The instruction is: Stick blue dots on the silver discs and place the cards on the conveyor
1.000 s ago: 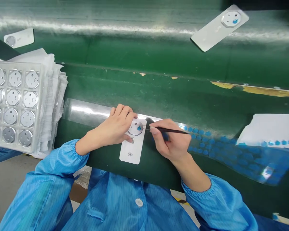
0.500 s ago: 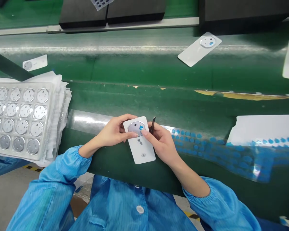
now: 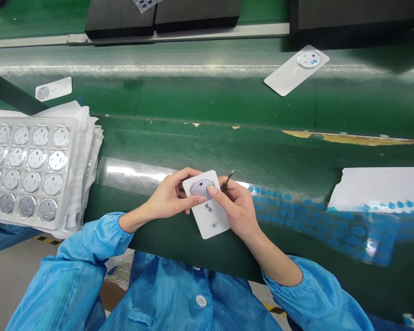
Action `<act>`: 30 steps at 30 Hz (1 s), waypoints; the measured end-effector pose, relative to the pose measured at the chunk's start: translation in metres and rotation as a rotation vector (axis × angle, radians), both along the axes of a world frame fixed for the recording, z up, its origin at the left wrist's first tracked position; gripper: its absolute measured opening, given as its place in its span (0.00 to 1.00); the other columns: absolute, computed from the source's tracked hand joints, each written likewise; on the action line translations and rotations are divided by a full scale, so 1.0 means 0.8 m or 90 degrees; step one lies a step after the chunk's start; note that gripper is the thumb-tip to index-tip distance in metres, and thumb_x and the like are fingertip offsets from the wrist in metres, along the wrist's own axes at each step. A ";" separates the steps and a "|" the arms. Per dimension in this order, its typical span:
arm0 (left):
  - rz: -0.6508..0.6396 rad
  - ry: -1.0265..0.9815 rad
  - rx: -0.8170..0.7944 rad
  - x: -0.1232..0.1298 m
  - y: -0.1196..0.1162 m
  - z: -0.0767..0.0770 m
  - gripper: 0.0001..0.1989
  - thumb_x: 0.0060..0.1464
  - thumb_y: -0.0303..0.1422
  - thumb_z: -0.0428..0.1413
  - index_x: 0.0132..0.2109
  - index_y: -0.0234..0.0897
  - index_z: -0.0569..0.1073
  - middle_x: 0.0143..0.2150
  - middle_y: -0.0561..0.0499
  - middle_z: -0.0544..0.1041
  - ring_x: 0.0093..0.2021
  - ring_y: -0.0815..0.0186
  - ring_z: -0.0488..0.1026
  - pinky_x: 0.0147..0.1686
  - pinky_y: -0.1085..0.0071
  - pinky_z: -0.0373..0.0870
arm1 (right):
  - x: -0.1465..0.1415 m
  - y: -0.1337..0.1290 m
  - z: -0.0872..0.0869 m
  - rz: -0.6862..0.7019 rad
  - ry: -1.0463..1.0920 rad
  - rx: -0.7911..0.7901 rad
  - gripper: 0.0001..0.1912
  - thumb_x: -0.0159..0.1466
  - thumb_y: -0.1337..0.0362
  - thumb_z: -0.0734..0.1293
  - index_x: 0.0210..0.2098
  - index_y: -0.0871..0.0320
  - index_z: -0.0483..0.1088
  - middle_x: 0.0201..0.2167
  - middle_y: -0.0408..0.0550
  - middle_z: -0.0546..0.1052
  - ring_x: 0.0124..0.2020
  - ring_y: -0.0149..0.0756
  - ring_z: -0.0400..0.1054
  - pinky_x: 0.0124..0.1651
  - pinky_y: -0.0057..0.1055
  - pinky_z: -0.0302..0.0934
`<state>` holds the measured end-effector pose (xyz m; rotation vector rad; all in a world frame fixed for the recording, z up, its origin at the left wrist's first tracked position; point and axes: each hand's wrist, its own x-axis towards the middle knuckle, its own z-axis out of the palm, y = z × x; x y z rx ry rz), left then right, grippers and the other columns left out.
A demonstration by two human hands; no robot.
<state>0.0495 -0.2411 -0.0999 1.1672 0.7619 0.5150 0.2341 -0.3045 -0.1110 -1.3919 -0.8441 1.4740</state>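
Observation:
A white phone back cover [image 3: 211,221] with a round silver camera disc [image 3: 200,185] and dark printed characters is tilted between my two hands. My left hand [image 3: 170,195] is closed on its left edge, thumb lying over the front beside the disc. The thumb of my right hand [image 3: 239,207] presses on the right part of the disc, hiding the blue spot there. Its fingers are behind the cover and partly hidden. Slim dark tweezers [image 3: 228,179] stick up from between the fingers of my right hand.
A clear tray [image 3: 64,184] of silver discs sits at left on stacked white sheets [image 3: 84,151]. Blue dots cover a clear film strip [image 3: 331,225] at right, near white paper [image 3: 382,184]. Other covers [image 3: 290,76] [image 3: 57,88] lie on the green belt. Black blocks [image 3: 196,16] stand behind.
Both hands and the cover have shifted slightly right and down. My right thumb has moved over the blue spot on the disc, which was visible before. The tweezers lean further right.

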 end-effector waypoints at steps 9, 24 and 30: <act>0.147 0.032 -0.035 0.001 0.007 0.000 0.18 0.54 0.43 0.68 0.41 0.36 0.72 0.32 0.54 0.74 0.28 0.73 0.69 0.24 0.78 0.65 | -0.007 -0.009 -0.009 0.092 -0.072 0.148 0.12 0.72 0.54 0.67 0.51 0.53 0.72 0.36 0.48 0.77 0.33 0.39 0.73 0.30 0.33 0.68; 0.180 0.035 0.021 0.002 -0.003 -0.004 0.20 0.53 0.43 0.68 0.38 0.37 0.66 0.31 0.56 0.73 0.29 0.72 0.68 0.28 0.77 0.66 | -0.015 -0.010 -0.011 0.106 -0.294 0.423 0.09 0.72 0.71 0.64 0.51 0.56 0.70 0.30 0.42 0.69 0.27 0.31 0.60 0.28 0.30 0.57; 0.152 -0.017 -0.108 0.002 -0.006 -0.010 0.18 0.53 0.42 0.69 0.42 0.34 0.77 0.35 0.51 0.79 0.33 0.67 0.76 0.33 0.74 0.71 | -0.019 -0.015 -0.013 0.103 -0.213 0.346 0.06 0.73 0.67 0.64 0.49 0.55 0.69 0.31 0.43 0.70 0.27 0.33 0.62 0.30 0.32 0.58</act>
